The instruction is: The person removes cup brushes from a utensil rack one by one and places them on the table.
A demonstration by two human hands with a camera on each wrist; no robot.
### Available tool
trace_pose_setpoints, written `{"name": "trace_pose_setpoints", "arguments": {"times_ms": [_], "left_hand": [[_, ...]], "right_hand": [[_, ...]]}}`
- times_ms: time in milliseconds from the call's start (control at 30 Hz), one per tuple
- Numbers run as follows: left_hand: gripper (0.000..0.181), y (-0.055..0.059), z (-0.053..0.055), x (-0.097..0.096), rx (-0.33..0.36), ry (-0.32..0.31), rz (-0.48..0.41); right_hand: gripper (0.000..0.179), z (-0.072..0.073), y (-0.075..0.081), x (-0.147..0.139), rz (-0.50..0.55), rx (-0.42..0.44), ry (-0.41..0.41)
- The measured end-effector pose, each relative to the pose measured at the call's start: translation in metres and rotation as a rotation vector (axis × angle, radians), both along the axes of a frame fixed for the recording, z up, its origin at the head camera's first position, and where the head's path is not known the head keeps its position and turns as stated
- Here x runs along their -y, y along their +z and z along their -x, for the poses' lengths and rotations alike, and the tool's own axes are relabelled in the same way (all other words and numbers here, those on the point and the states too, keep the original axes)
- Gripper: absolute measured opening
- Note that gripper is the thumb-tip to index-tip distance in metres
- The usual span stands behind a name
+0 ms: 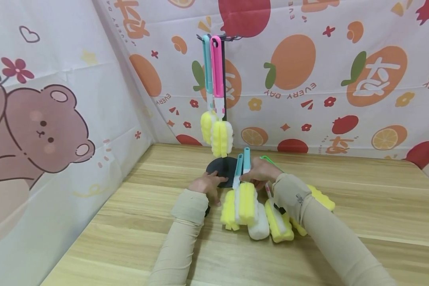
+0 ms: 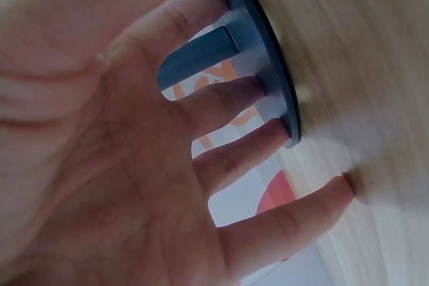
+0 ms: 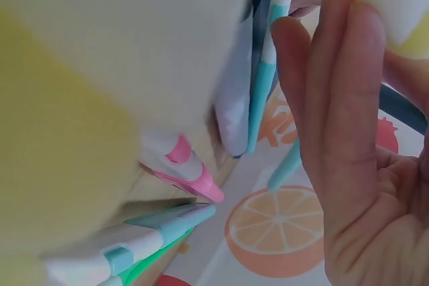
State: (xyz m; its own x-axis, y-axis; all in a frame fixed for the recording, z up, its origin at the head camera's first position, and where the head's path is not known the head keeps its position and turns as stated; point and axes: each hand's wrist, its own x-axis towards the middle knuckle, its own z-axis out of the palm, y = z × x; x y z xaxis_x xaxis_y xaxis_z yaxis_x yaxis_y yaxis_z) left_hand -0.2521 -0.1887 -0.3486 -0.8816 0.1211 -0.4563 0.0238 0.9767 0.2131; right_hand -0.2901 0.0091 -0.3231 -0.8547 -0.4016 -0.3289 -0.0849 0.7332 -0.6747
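Note:
My left hand (image 1: 205, 186) lies with spread fingertips on the round black base (image 1: 229, 166) of a stand; in the left wrist view its little fingertip touches the tabletop beside the base (image 2: 268, 55). Pinched in my right hand (image 1: 263, 170) is a sponge bottle brush with a teal handle (image 1: 247, 159), its yellow-and-white sponge head (image 1: 248, 204) hanging downward. Close to its left is another teal-handled brush (image 1: 238, 169). The right wrist view shows the fingers (image 3: 352, 92) next to a sponge head (image 3: 395, 5); their contact with the handle is hidden there.
A pink-handled brush (image 1: 218, 71) and a teal-handled brush (image 1: 207, 67) hang from the stand's hooks beside its black pole (image 1: 225, 109). Several more brushes lie under and around my right forearm, among them a white sponge head (image 1: 259, 228) and a yellow one (image 1: 321, 197). Printed cloth (image 1: 293, 91) stands behind.

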Motion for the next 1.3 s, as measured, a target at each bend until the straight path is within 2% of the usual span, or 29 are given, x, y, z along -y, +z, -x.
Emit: {"name": "trace_pose_setpoints", "arguments": {"times_ms": [267, 500, 700, 900, 1133, 1300], "left_hand": [[0.090, 0.001, 0.000, 0.000, -0.004, 0.007, -0.005], [0.090, 0.001, 0.002, -0.001, -0.006, -0.009, 0.027], [0.090, 0.001, 0.001, -0.002, -0.006, -0.001, 0.017], [0.091, 0.000, 0.000, -0.001, -0.008, 0.002, 0.017], [0.090, 0.000, 0.001, 0.000, -0.005, -0.024, 0.039], [0.090, 0.000, 0.001, 0.000, -0.003, -0.016, 0.037]], "right_hand": [[0.029, 0.000, 0.000, 0.000, -0.012, 0.030, 0.031], [0.033, -0.002, 0.001, -0.001, -0.023, 0.058, 0.044], [0.028, -0.003, 0.003, -0.003, -0.012, 0.031, 0.045], [0.035, -0.004, 0.008, -0.005, -0.008, 0.016, 0.028], [0.034, -0.001, 0.012, -0.007, 0.000, 0.007, 0.048], [0.032, 0.000, 0.016, -0.007, 0.019, -0.008, 0.057]]}}
